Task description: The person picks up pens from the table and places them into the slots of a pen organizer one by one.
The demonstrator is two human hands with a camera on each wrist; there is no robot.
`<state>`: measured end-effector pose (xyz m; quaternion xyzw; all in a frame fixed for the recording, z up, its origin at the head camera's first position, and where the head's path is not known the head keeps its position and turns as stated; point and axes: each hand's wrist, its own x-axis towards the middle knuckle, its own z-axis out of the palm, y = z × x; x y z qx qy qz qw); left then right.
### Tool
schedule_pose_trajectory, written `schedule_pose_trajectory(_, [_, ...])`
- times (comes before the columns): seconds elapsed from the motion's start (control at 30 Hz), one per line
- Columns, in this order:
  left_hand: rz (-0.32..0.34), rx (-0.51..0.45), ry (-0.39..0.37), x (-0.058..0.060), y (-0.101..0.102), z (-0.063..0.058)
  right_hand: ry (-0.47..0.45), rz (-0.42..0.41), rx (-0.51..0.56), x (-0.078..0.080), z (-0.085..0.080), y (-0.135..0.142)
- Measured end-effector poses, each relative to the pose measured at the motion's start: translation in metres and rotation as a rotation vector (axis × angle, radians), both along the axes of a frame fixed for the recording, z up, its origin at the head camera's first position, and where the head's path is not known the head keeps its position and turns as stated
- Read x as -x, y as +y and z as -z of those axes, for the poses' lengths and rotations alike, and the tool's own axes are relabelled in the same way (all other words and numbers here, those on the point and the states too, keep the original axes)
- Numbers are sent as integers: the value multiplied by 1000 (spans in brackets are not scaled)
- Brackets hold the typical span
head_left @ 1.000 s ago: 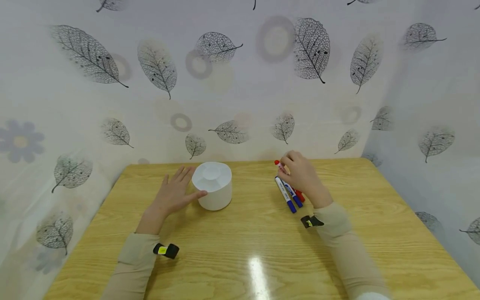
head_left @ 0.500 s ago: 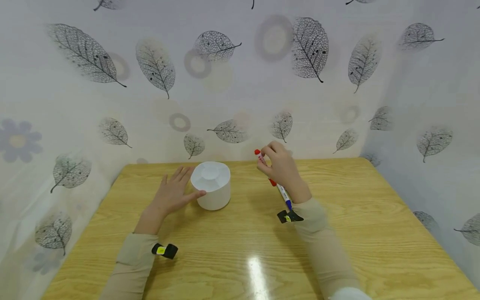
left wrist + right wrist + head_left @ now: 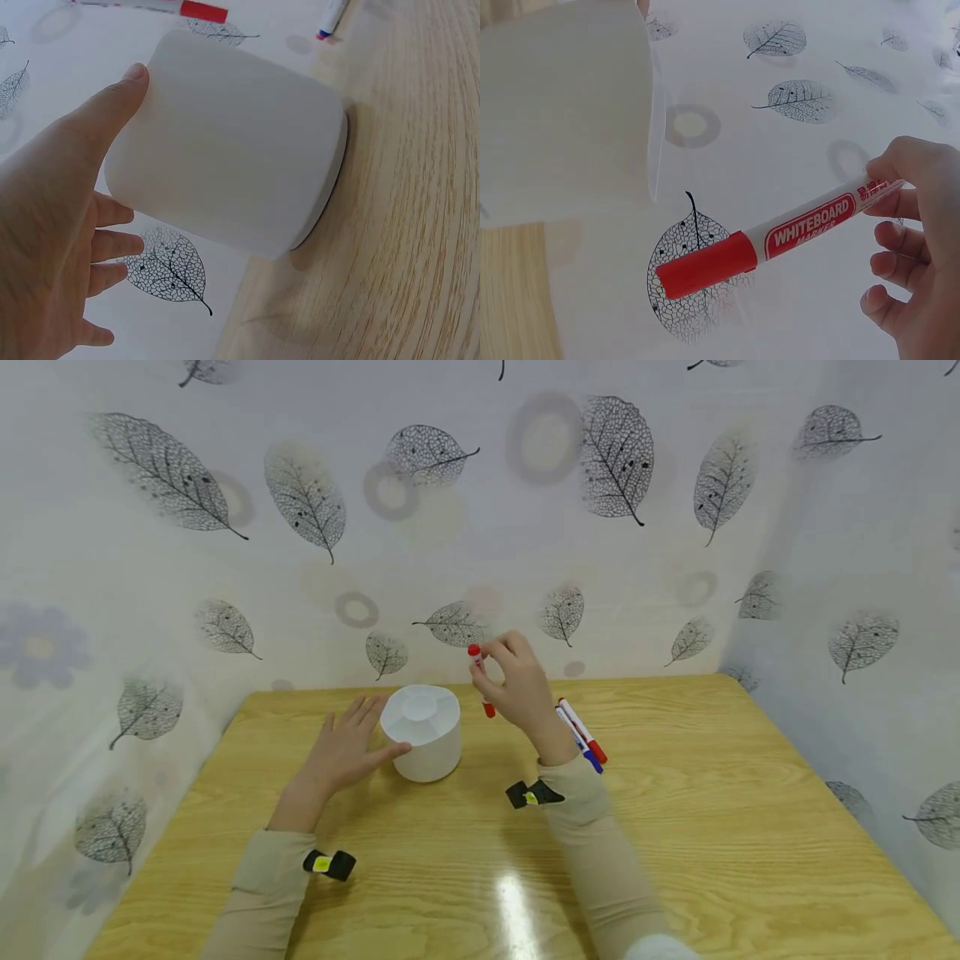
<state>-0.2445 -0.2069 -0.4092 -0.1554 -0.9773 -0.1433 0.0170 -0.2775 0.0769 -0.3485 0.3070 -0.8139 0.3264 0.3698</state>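
R hand (image 3: 517, 685) pinches a red marker (image 3: 780, 238) betw. thumb & fingers, up in the air just right of the white container (image 3: 427, 757), not touching; L hand (image 3: 341, 747) has fingers straight, thumb against the container's side. Step in hand looks like a carry; next move prob. calls for clearing the rim w/ a firm pinch. Count: 1 container, 3 markers visible, i.e. 1 held, plus other red (image 3: 582, 730) & blue one (image 3: 581, 744) on table (image 3: 420, 860); can't tell if more hidden.
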Motion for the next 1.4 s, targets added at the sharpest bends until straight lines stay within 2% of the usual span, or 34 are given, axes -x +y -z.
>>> schedule_pose_trajectory(0.33, [1, -9, -1, 1, 0, 1, 89, -36, 97, -2, 1, -16])
schedule_pose_trajectory(0.57, [2, -4, 1, 1, 0, 1, 71, -78, 156, -2, 7, -17])
schedule_pose_trajectory(0.77, [-6, 7, -11, 1, 0, 0, 21, -121, 233, -5, 8, -20])
schedule_pose_trajectory(1.0, [-6, 18, -8, 2, 1, 0, -120, -146, 289, -6, 10, -21])
schedule_pose_trajectory(1.2, [-3, 4, 1, 0, 1, -1, -209, -146, 236, -5, 13, -18])
schedule_pose_trajectory(1.4, [-1, -2, 2, 0, 1, 0, -220, -124, 87, -6, 13, -12])
